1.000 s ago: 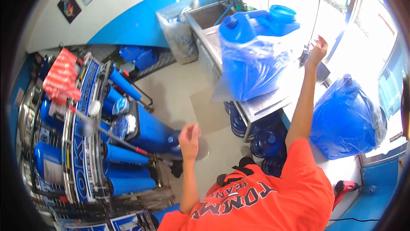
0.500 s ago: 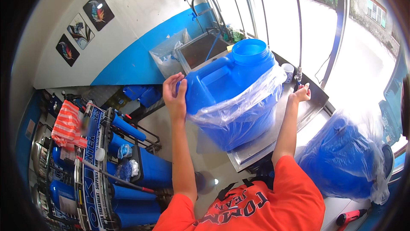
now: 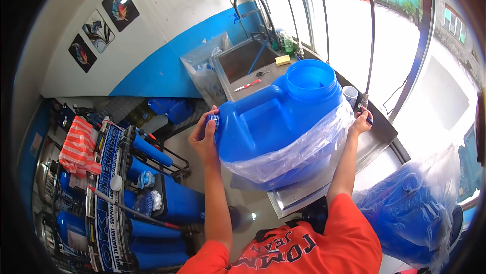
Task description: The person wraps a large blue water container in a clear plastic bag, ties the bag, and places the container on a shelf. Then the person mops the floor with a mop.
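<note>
A big blue water jug (image 3: pixel 258 122) stands on the steel counter (image 3: pixel 374 137), its wide round mouth (image 3: pixel 310 79) uncapped and facing up. Clear plastic bagging (image 3: pixel 293 158) wraps its lower half. At the jug's left end my left hand (image 3: pixel 204 134) has its thumb and fingers round a small blue cap (image 3: pixel 214 120). My right hand (image 3: pixel 361 121) reaches past the jug's right side. Its fingers are closed on the dark blue handle (image 3: pixel 369 120) of a valve (image 3: pixel 365 102) at the bottom of a black hanging hose (image 3: pixel 372 46).
A white cup (image 3: pixel 350 93) sits behind the jug. Near the sink (image 3: pixel 245 64) lie a yellow sponge (image 3: pixel 283 60) and a red-and-white pen-like tool (image 3: pixel 247 85). Another bagged blue container (image 3: pixel 405 213) is at my right. Filter housings (image 3: pixel 177 198) crowd the left.
The view has shifted, and the jug's mouth appears lower and farther right, with more of its top showing. The cap under my left fingers and the valve handle in my right hand now show more plainly.
</note>
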### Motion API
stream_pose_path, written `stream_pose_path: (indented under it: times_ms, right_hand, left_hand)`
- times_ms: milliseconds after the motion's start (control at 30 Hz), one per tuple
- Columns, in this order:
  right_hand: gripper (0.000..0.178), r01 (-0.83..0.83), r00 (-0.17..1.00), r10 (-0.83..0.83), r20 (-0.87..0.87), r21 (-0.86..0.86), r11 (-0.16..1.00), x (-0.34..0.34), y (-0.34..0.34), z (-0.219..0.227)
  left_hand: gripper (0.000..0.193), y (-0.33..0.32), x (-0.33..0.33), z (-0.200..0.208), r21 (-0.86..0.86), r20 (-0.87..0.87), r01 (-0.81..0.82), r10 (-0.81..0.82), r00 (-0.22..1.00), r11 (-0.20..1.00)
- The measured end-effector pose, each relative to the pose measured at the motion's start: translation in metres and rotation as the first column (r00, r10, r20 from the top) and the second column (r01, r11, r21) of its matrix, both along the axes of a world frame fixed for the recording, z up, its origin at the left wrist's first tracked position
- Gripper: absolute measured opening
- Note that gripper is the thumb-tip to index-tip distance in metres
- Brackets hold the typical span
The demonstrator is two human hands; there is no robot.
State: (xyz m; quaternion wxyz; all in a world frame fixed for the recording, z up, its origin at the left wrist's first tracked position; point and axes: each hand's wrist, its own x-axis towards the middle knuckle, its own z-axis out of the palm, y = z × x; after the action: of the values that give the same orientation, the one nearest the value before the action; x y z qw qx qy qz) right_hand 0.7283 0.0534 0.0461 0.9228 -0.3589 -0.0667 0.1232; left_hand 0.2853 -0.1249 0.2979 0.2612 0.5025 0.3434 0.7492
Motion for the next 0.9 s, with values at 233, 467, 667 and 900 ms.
stream_pose_path:
  times_ms: [233,467,667,900]
  right_hand:
    - [0.008,-0.01,0.99,0.01,0.142,-0.002,1.0,0.006,-0.008,0.002]
    - [0.006,-0.01,0.949,0.043,0.312,-0.109,0.994,0.012,-0.013,0.006]
    - [0.008,-0.067,0.945,0.117,0.307,-0.167,0.984,0.009,-0.026,0.022]
    - [0.019,0.142,0.968,-0.109,0.224,-0.141,0.98,0.008,-0.046,0.044]
  left_hand:
    - [0.027,0.002,0.001,-0.001,-0.016,0.034,-0.028,0.028,0.999,0.999]
    - [0.029,0.009,0.0,-0.003,-0.001,0.013,-0.022,0.022,1.0,1.0]
    - [0.031,0.014,0.0,-0.005,-0.008,0.013,-0.019,0.019,1.0,1.0]
    - [0.031,0.013,0.001,-0.006,-0.006,0.019,-0.025,0.025,0.999,1.0]
